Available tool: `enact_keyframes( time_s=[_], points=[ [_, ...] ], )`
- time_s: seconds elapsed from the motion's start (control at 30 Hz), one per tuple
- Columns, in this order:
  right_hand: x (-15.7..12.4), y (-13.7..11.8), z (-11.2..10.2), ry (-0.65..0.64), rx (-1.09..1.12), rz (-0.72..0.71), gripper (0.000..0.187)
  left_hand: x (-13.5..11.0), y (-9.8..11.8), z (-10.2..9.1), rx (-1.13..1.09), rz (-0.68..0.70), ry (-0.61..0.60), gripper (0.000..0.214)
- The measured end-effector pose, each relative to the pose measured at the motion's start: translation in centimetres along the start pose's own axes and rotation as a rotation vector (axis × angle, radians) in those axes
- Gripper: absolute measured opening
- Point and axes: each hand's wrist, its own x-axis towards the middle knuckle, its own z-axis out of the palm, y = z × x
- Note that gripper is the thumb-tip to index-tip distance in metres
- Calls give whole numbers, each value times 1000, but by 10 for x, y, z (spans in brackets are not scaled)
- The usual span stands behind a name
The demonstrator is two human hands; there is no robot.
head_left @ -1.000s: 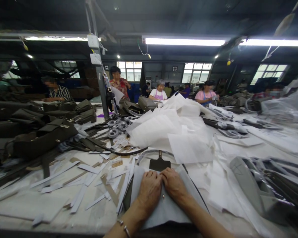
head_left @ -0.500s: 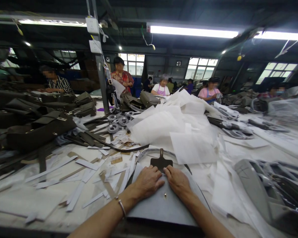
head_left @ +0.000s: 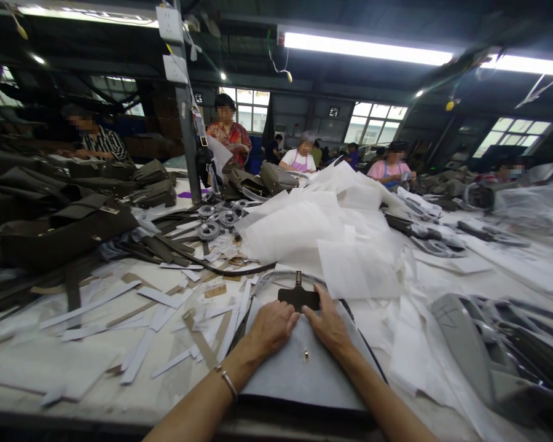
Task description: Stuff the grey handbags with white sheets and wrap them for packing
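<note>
Two hands rest open and flat at the near edge of the bench, gripping nothing: the left hand and the right hand lie side by side, palms down, on a grey panel that sits straight in front of the person. A small brass stud shows on the panel between the two wrists, and a thin bracelet circles the left wrist. The fingertips of both hands reach a dark tab just beyond the panel's far edge, and the right hand touches its side. To the left, loose paper strips lie scattered over the bench. Farther on, a heap of white sheets fills the middle, with grey rings just to its left and dark bags piled along the left side. A post rises from the bench with white socket boxes near its top; the small tags hanging on it are too small to read. Several people work at the far side, under long tube lights.
</note>
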Motion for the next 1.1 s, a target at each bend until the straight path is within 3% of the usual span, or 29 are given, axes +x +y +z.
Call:
enact_keyframes(
  time_s=[0.17,0.37,0.57,0.67,0.83,1.1],
  points=[
    [-2,-13,-20,-25,152,-9,45,-2,1,-4,-40,15,34,25],
    [-11,-25,-28,-123,212,-132,56,-25,-13,-10,-144,101,111,15],
    [-13,-27,-24,-162,209,-216,44,-35,-25,-3,-230,0,378,18],
    [-16,-30,-20,-217,183,-267,31,-37,-21,-4,-246,57,446,26],
    [-20,-35,-15,-243,70,-345,23,-42,-10,-12,-262,350,327,31],
    [-21,-33,-13,-279,62,-369,27,-42,4,-41,-208,617,-48,31]
  ],
)
